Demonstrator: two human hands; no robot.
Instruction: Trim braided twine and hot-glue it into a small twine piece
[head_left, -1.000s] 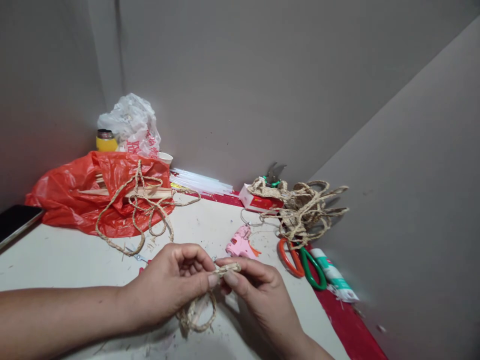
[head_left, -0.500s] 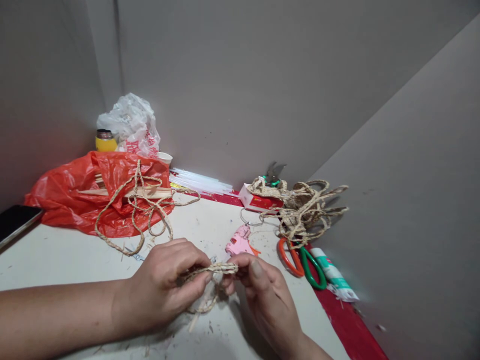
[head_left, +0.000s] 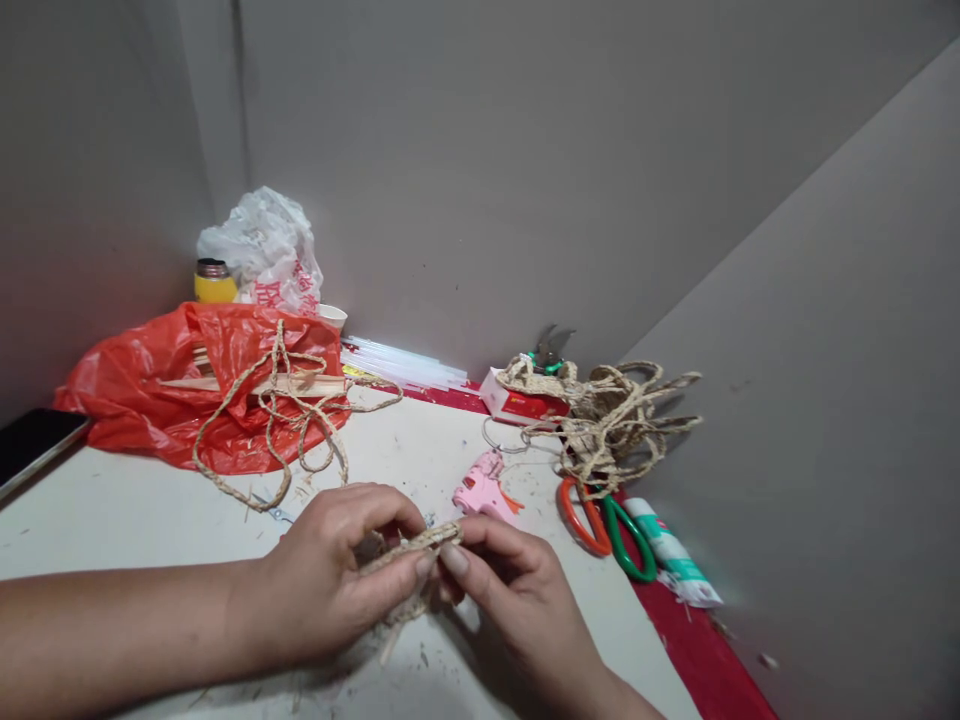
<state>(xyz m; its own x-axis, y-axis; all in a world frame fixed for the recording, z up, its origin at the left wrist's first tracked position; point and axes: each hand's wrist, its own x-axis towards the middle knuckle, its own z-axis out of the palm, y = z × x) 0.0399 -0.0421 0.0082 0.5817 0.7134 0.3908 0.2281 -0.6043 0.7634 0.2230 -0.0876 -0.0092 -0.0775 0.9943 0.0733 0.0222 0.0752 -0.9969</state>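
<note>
Between my hands, above the white tabletop, is a piece of braided straw rope (head_left: 421, 543) folded or coiled into a flat strip. My left hand (head_left: 349, 565) grips its left part between thumb and fingers. At its right end, my right hand (head_left: 502, 580) pinches the braid with thumb and forefinger. More braid hangs below, partly hidden by the fingers. Just beyond the hands lies a pink glue gun (head_left: 482, 485). A long loose braided rope (head_left: 240, 400) trails over a red plastic bag (head_left: 135, 390) on the left.
Right of the glue gun sits a tangled rope bundle (head_left: 615, 420) with red-and-green scissor handles (head_left: 626, 540) below it. A white-green tube (head_left: 671, 555), clear glue sticks (head_left: 405, 362), a red box (head_left: 517, 400), a phone (head_left: 37, 445) and a yellow jar (head_left: 215, 283) line the edges, near grey walls.
My right thumb has come down onto the end of the braid, and the right fingers have closed in toward the left hand. The braid's right end now tilts slightly upward.
</note>
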